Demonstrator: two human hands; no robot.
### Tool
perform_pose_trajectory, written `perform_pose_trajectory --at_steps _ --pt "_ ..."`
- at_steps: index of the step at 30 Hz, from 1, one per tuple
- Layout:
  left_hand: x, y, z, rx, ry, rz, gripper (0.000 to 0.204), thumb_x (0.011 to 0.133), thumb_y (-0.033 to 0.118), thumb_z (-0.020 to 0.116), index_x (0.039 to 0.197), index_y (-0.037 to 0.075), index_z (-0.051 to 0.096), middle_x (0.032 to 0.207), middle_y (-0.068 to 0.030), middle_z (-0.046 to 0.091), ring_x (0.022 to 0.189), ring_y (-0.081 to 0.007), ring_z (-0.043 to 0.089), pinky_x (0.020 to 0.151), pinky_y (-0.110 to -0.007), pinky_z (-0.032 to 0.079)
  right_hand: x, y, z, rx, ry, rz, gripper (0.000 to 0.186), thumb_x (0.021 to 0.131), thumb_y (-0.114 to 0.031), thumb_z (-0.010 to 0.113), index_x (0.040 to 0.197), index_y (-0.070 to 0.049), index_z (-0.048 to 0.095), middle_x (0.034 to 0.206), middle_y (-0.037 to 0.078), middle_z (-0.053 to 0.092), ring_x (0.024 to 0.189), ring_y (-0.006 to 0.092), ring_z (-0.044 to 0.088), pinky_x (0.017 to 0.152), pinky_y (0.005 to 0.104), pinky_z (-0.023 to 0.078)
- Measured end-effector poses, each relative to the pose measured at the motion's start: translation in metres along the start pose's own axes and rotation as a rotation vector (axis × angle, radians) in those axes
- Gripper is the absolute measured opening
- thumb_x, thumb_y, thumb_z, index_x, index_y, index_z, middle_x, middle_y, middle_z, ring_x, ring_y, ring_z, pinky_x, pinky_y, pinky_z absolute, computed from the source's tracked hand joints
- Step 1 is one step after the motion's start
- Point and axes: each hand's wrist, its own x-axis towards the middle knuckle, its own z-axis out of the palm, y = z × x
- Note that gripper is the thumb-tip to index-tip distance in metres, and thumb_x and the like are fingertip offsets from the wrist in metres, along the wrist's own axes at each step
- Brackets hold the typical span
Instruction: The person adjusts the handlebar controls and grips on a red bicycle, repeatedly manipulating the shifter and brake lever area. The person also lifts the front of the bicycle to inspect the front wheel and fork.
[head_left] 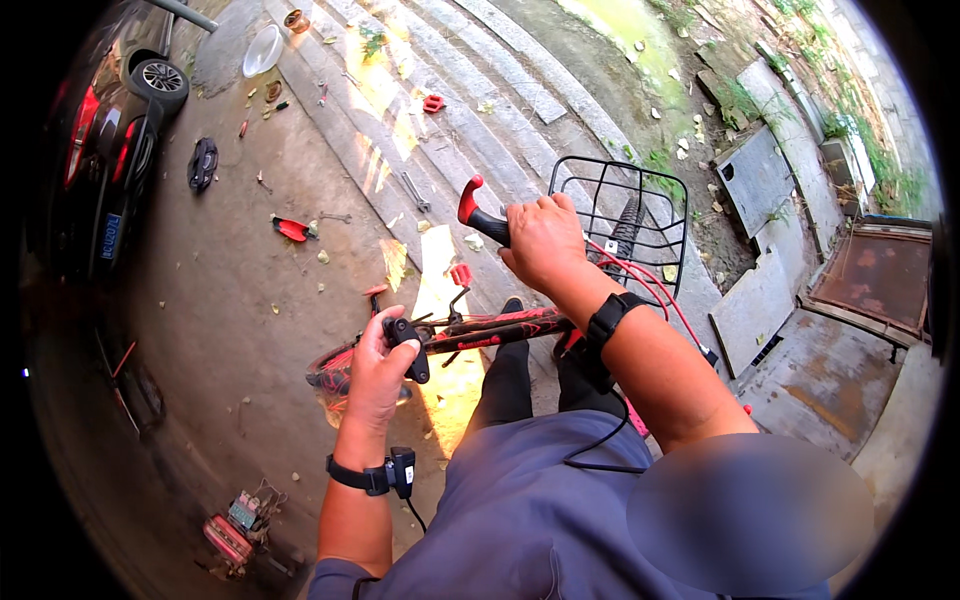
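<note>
My right hand is wrapped around the black handlebar grip of a bicycle, and a red curved bar end sticks out past it. My left hand is closed on a black oblong part with round holes, its thumb pressed on top; I cannot make out its exact kind. Below it runs the red and black bicycle frame, with a red pedal on its crank. A black wire basket sits at the front, beyond my right hand, with red cables beside it.
Stone steps carry a red part and a wrench. On the ground lie another wrench, a red and black piece and a black object. A black car stands left; a red machine sits lower left.
</note>
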Motion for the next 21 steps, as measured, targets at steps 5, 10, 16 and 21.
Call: perform_pose_trajectory --at_steps 5,10,16,21 --pt "0.0 0.001 0.003 0.008 -0.028 -0.007 0.055 0.085 0.007 0.065 0.136 -0.003 0.048 0.108 -0.0048 0.057 0.095 -0.0108 0.056 0.086 -0.026 0.049 -0.007 0.01 -0.01 0.083 0.04 0.052 0.079 0.069 -0.054 0.083 0.125 -0.005 0.055 0.112 0.013 0.064 0.111 0.0269 0.06 0.1 0.0388 0.04" --pt "-0.001 0.005 0.01 0.005 -0.061 -0.003 0.054 0.085 0.007 0.065 0.136 -0.004 0.047 0.108 -0.0048 0.057 0.095 -0.0104 0.056 0.085 -0.026 0.049 -0.009 0.042 -0.022 0.312 -0.1 0.098 0.095 0.066 -0.052 0.086 0.139 -0.003 0.05 0.127 0.016 0.062 0.122 0.0311 0.057 0.1 0.0404 0.047" --pt "-0.002 0.0 0.014 0.014 -0.066 -0.01 0.055 0.085 0.008 0.065 0.135 -0.006 0.047 0.106 -0.0043 0.056 0.094 -0.0103 0.056 0.084 -0.026 0.049 -0.032 0.091 -0.036 0.495 -0.282 0.103 0.076 0.073 -0.037 0.084 0.136 -0.005 0.056 0.118 0.019 0.068 0.11 0.0328 0.066 0.094 0.0389 0.052" --pt "0.001 0.0 0.023 0.036 -0.082 -0.023 0.055 0.085 0.009 0.066 0.135 -0.006 0.047 0.105 -0.0046 0.056 0.092 -0.0102 0.056 0.083 -0.026 0.048 -0.045 0.102 -0.026 0.672 -0.253 0.112 0.065 0.08 -0.023 0.079 0.139 -0.011 0.055 0.119 0.018 0.068 0.106 0.0303 0.068 0.09 0.0364 0.054"
